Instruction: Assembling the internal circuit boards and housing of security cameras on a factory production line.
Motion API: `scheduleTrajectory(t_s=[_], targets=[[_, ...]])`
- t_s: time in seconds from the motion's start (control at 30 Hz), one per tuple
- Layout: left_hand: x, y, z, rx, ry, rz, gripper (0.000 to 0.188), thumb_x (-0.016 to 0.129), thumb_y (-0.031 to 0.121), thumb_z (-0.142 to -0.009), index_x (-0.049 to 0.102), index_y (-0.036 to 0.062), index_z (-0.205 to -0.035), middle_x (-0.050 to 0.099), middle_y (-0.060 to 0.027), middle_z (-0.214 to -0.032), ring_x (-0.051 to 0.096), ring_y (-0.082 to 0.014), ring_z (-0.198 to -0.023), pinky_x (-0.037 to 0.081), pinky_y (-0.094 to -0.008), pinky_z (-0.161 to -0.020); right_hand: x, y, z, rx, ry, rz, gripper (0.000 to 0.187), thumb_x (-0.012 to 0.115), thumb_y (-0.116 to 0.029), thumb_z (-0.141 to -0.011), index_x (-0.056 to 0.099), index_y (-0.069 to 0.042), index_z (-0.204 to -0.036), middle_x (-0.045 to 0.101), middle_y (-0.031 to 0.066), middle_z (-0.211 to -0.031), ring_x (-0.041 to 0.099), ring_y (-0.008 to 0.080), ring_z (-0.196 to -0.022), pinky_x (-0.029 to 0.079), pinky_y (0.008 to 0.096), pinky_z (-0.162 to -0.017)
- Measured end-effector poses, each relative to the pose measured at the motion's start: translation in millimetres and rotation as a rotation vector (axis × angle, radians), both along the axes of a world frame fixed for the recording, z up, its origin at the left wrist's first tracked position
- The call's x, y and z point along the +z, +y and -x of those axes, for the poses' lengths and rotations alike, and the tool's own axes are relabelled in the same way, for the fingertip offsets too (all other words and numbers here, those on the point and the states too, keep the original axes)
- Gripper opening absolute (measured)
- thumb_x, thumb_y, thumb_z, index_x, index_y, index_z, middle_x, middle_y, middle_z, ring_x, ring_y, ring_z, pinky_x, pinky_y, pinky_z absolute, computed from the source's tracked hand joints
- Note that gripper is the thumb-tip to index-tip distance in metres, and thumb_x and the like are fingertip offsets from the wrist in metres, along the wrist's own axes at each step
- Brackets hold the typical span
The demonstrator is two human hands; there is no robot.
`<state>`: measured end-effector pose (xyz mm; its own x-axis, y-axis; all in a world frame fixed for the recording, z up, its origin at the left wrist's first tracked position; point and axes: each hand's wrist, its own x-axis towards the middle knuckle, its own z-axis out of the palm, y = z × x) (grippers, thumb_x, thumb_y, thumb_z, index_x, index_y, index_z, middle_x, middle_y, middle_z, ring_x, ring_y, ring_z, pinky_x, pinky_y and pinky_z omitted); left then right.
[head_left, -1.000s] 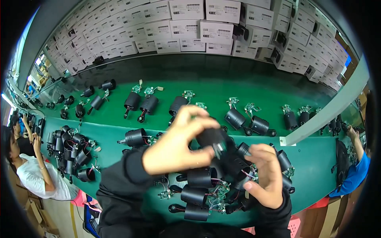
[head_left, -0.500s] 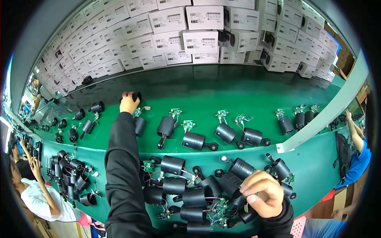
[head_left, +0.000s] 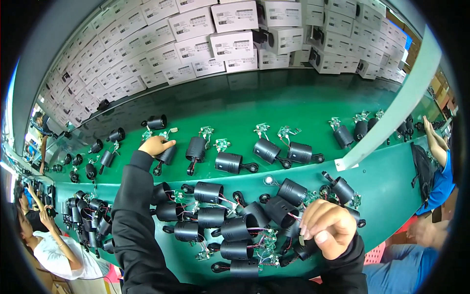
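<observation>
My left hand [head_left: 155,146] reaches over the green bench, its thumb and fingers closed around the upper end of a black cylindrical housing [head_left: 167,156]. A green circuit board [head_left: 147,134] and a pale connector lie just beyond that hand. Another black housing [head_left: 156,122] rests on its side farther back. Close to me, my right hand [head_left: 329,229] pinches something small, too hidden to name; a pale sliver shows under the fingertips. Below and left of it sits a crowded group of black housings [head_left: 235,229] with red and dark wires and green boards [head_left: 268,241].
A row of housings [head_left: 228,162] with boards runs along the raised rear strip. White boxes [head_left: 235,46] are stacked behind. A grey post [head_left: 387,130] slants down at right. Another pile [head_left: 81,218] stands left. People sit at both sides, one in a blue sleeve [head_left: 438,181].
My left hand has let go of the rear housing and come nearer, onto the housing in front of it. My right hand keeps its pinch. The whole view has shifted slightly.
</observation>
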<state>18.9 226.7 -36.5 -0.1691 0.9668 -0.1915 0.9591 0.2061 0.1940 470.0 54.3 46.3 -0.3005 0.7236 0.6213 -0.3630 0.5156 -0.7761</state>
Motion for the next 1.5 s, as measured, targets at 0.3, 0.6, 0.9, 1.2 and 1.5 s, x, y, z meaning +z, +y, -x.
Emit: scheduleTrajectory(t_s=[0.3,0.6,0.9,1.2,1.5], targets=[[23,-65,-28,0.029,-0.200,-0.243,0.048,0.070,0.042,-0.072,0.066,-0.0002,-0.095,0.065,-0.0131,-0.078,0.061,-0.0226,-0.067,0.049,-0.0316,-0.063,8,-52,-10,0.061,0.012,-0.036,0.013,0.058,0.008,-0.074,0.060,0.004,-0.087,0.061,0.0117,-0.077,0.053,0.0202,-0.063,0.045,0.0280,-0.063],[81,-191,-108,0.138,-1.494,-0.495,0.054,0.049,0.045,-0.088,0.060,-0.0064,-0.102,0.062,-0.0102,-0.082,0.057,-0.0153,-0.064,0.049,-0.0281,-0.061,2,-60,20,-0.015,-0.496,-0.098,0.021,0.061,0.005,-0.074,0.061,0.001,-0.094,0.061,0.0115,-0.086,0.057,0.0206,-0.071,0.046,0.0280,-0.067],[79,-264,-137,-0.285,-2.263,0.084,0.071,0.032,0.055,-0.089,0.051,-0.0077,-0.115,0.059,-0.0177,-0.094,0.062,-0.0269,-0.071,0.054,-0.0398,-0.066,4,-60,98,-0.242,-0.371,-0.255,0.022,0.065,0.005,-0.071,0.063,0.001,-0.093,0.062,0.0119,-0.088,0.057,0.0215,-0.075,0.046,0.0293,-0.067],[72,-252,-117,-0.459,-1.809,-0.224,0.055,0.066,0.036,-0.077,0.054,-0.0023,-0.114,0.056,-0.0127,-0.096,0.059,-0.0239,-0.076,0.051,-0.0337,-0.070,-12,-34,117,-0.201,-0.257,-0.323,0.022,0.071,0.003,-0.069,0.064,0.002,-0.089,0.061,0.0104,-0.082,0.053,0.0182,-0.068,0.043,0.0259,-0.061],[50,-232,-111,-0.612,-0.768,-0.891,0.053,0.080,0.012,-0.060,0.060,0.0039,-0.108,0.052,-0.0092,-0.096,0.056,-0.0207,-0.078,0.050,-0.0288,-0.065,-32,-23,143,-0.261,-0.232,-0.092,0.009,0.060,-0.002,-0.079,0.055,0.000,-0.072,0.053,0.0064,-0.070,0.043,0.0155,-0.061,0.035,0.0248,-0.056]])
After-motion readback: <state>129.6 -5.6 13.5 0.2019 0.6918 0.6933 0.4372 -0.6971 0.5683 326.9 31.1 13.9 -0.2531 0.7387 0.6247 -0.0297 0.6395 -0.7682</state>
